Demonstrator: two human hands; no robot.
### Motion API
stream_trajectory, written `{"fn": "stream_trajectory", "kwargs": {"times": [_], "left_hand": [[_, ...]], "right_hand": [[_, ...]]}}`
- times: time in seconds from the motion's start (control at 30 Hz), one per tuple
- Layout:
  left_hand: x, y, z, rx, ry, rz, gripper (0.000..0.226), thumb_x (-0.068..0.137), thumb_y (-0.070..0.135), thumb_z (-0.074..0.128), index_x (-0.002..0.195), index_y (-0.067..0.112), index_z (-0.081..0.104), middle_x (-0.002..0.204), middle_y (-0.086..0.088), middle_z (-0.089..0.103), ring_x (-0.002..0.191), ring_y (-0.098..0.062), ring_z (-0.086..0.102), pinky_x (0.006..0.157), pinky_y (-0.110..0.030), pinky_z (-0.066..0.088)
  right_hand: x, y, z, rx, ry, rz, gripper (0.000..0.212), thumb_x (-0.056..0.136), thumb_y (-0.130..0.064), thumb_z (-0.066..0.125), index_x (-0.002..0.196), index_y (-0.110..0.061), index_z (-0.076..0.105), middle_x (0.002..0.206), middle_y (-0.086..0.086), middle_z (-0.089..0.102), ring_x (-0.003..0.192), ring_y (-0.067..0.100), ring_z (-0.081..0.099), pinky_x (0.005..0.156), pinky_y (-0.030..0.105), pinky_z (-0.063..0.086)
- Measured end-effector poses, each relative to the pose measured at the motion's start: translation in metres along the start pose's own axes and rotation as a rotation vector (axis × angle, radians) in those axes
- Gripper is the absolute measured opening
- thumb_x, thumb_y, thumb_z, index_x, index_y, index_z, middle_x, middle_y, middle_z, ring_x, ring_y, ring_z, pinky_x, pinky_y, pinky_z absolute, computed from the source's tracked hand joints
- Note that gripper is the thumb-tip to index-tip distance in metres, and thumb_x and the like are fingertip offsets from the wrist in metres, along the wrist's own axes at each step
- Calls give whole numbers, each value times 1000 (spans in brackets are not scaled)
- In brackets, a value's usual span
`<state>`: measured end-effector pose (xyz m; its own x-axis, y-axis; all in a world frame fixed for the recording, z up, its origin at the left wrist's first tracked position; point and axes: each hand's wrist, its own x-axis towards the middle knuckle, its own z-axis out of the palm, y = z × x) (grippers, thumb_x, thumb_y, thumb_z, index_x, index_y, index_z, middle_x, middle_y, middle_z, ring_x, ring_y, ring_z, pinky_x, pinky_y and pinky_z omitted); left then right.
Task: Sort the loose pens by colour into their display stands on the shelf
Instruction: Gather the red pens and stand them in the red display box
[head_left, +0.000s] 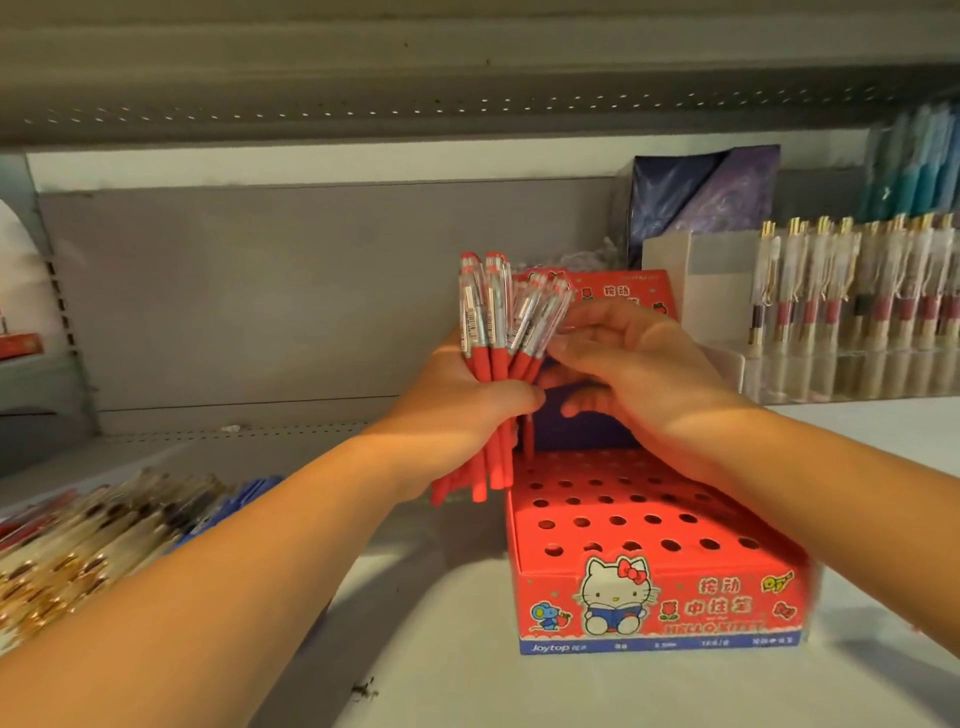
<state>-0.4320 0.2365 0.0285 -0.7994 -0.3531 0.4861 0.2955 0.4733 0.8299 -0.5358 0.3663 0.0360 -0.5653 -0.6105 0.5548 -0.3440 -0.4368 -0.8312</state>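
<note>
The pale shelf (441, 649) is carrying a red display stand (660, 597) with a hole-punched top, sitting right of centre near the front. A heap of loose pens (93, 530) is lying at the left. A clear stand of pens (852, 322) is standing at the back right, with a dark blue package (701, 197) showing behind it.

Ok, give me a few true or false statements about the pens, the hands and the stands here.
1. The left hand grips a bundle of red pens. True.
2. The right hand hangs idle, away from the pens. False: its fingers pinch at the bundle.
3. The front holes of the red stand are full. False: they are empty.
4. A loose pile of pens lies left of the stand. True.
</note>
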Motion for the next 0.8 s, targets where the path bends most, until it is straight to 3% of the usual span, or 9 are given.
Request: {"fn": "stream_trajectory", "kwargs": {"times": [0.13, 0.37, 0.57, 0.7, 0.8], "left_hand": [[-1, 1, -1, 4, -18, 4, 14, 72, 7, 72, 79, 14, 61, 50, 1, 61, 44, -18, 58, 48, -26, 46], [-4, 5, -3, 45, -47, -4, 11, 74, 8, 72, 74, 13, 62, 52, -7, 61, 42, -19, 59, 44, -24, 46], [-4, 8, -1, 25, -2, 12, 17, 80, -4, 68, 95, 1, 62, 56, -10, 65, 44, -21, 63, 44, -29, 50], [-1, 7, -2, -100, 102, -2, 25, 82, -6, 63, 96, 15, 56, 64, -10, 69, 56, -29, 71, 49, -39, 55], [4, 6, -5, -112, 187, 14, 33, 78, -3, 64, 80, 29, 58, 60, -7, 67, 61, -37, 72, 48, -44, 56]], "right_hand": [[-1, -2, 0, 12, 8, -64, 38, 86, 4, 66, 111, -24, 59, 86, 8, 71, 71, 23, 70, 47, 28, 51], [-1, -2, -4, 12, 10, -110, 35, 82, 5, 68, 104, -21, 61, 78, 3, 68, 78, 17, 68, 62, 28, 56], [0, 0, -4, 124, 86, -73, 28, 81, 7, 69, 101, -11, 58, 76, 7, 66, 74, 18, 70, 66, 32, 60], [3, -4, -4, 129, 204, -108, 21, 85, 9, 66, 92, -10, 58, 81, 8, 65, 72, 16, 71, 67, 36, 61], [6, -10, -11, 107, 316, -171, 18, 87, 6, 65, 92, -11, 59, 83, 7, 67, 71, 11, 72, 62, 30, 59]]}}
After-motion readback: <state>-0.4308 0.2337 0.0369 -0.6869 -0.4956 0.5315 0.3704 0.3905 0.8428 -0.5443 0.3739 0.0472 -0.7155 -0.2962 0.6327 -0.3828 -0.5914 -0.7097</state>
